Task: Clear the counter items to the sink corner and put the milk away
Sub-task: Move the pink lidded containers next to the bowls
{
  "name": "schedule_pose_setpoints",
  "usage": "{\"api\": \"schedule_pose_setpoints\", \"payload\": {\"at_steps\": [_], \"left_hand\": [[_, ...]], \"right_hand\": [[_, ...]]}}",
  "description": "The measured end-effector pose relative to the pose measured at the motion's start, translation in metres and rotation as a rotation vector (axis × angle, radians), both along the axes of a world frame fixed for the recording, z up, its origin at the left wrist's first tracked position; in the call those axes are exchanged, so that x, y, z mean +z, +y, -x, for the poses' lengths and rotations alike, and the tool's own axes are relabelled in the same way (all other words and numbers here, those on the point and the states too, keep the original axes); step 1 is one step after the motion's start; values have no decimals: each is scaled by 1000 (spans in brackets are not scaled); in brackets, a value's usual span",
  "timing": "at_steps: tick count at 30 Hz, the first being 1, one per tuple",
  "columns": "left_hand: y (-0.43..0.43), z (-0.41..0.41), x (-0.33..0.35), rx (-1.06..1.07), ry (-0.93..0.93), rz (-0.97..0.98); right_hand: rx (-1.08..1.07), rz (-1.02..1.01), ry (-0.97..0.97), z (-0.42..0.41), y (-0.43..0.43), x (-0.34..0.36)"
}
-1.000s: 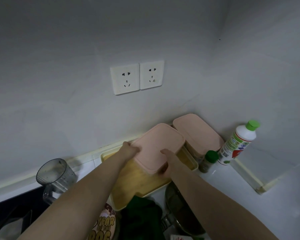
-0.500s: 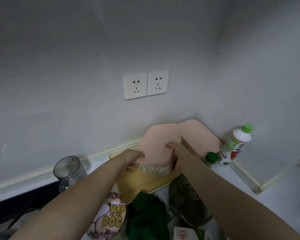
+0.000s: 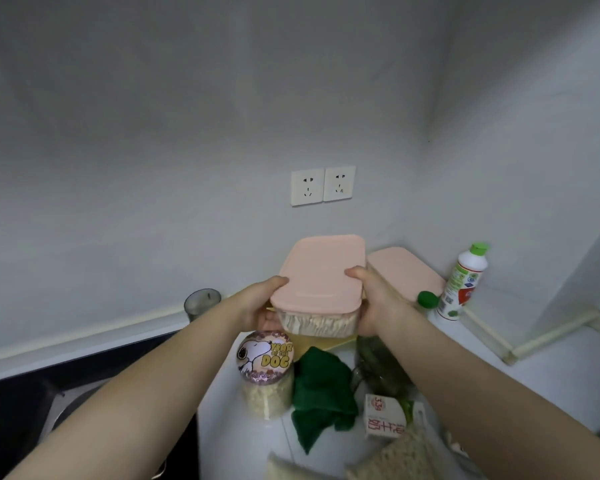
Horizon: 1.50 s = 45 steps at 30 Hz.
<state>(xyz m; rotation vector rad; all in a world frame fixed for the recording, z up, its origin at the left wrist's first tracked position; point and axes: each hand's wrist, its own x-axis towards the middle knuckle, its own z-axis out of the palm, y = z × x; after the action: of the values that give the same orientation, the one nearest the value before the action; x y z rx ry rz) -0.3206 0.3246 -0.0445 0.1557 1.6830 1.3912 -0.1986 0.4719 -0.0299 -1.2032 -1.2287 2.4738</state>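
Head view: over the white table, a pink-lidded box is held up. The left hand and right hand grip its ends, thumbs on the lid, fingers apparently curled underneath. The milk carton stands nearer the camera than the box.

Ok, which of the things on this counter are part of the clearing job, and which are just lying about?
Part of the job: the pink-lidded box, gripped by the left hand and right hand; the milk carton; probably the dog-lid jar and green cloth.
Just lying about, likely: second pink box, white bottle, grey cup, wall sockets.
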Motion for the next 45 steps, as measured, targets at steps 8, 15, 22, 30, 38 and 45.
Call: {"api": "schedule_pose_setpoints", "payload": {"at_steps": [8, 15, 22, 30, 38, 45], "left_hand": [[-83, -81, 5, 192, -58, -126], [-149, -172, -22, 331, -110, -130], [-247, -219, -40, 499, -155, -235], [-417, -240, -43, 741, -53, -210], [-666, -277, -40, 1018, 2, -201], [-833, -317, -24, 1326, 18, -214]], "right_hand": [[181, -36, 27, -52, -61, 3], [464, -75, 24, -121, -113, -24], [770, -157, -21, -151, -189, -30], [1000, -249, 19, -134, -342, -16], [1214, -222, -39, -106, -590, -15], [1170, -14, -12, -96, -782, -23]]}}
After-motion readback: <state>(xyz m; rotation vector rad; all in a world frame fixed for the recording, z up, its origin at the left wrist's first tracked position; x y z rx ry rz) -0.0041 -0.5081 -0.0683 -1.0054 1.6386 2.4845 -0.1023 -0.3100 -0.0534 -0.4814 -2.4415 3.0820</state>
